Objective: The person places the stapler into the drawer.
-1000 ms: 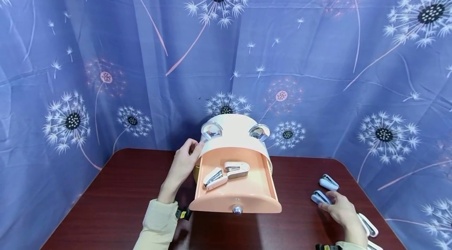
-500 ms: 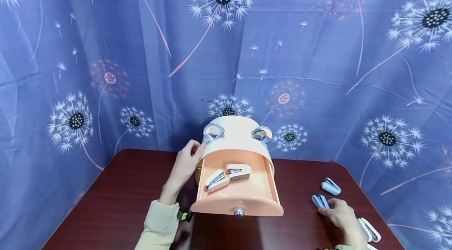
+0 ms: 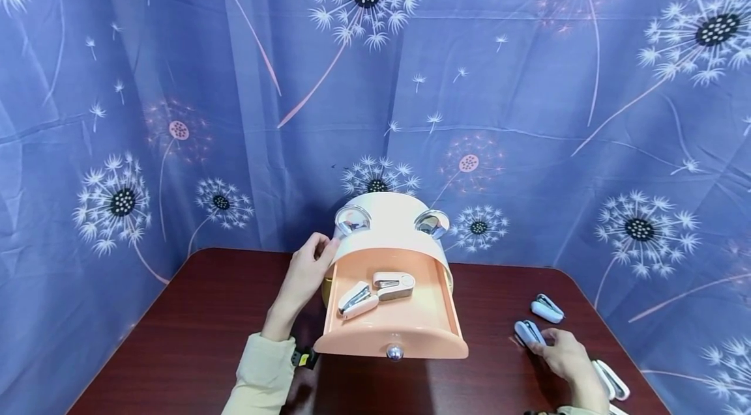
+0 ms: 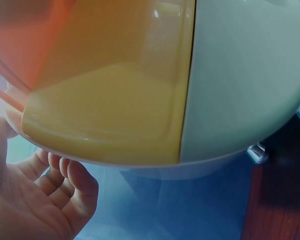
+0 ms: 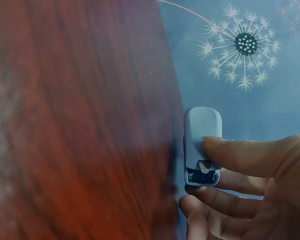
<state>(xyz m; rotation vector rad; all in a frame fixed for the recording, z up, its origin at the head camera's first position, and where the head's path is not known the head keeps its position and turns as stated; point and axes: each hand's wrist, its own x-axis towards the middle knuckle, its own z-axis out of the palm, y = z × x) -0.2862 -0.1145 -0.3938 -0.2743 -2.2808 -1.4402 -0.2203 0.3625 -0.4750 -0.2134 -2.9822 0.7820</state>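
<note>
In the head view a white storage box (image 3: 390, 214) with two shiny round ears stands at the table's middle, its peach drawer (image 3: 425, 317) pulled out. Inside lie two pale mini staplers, the left one (image 3: 356, 301) angled beside the right one (image 3: 394, 286). My left hand (image 3: 302, 275) holds the box's left side, thumb and curled fingertips at the rim of its housing. Over on the right, my right hand (image 3: 564, 357) pinches a light blue mini stapler (image 5: 203, 132) between thumb and fingers. Another blue stapler (image 3: 547, 308) lies just beyond it.
White staplers (image 3: 611, 381) lie near the right table edge, partly behind my right wrist. A round silver knob (image 3: 395, 352) sticks out from the drawer front. The dark red table (image 3: 193, 330) meets a blue dandelion-print curtain (image 3: 281, 161) at the back.
My right hand has closed its fingers on the nearer blue stapler and turned it slightly, shifting it a little to the left. The left hand keeps its place on the box.
</note>
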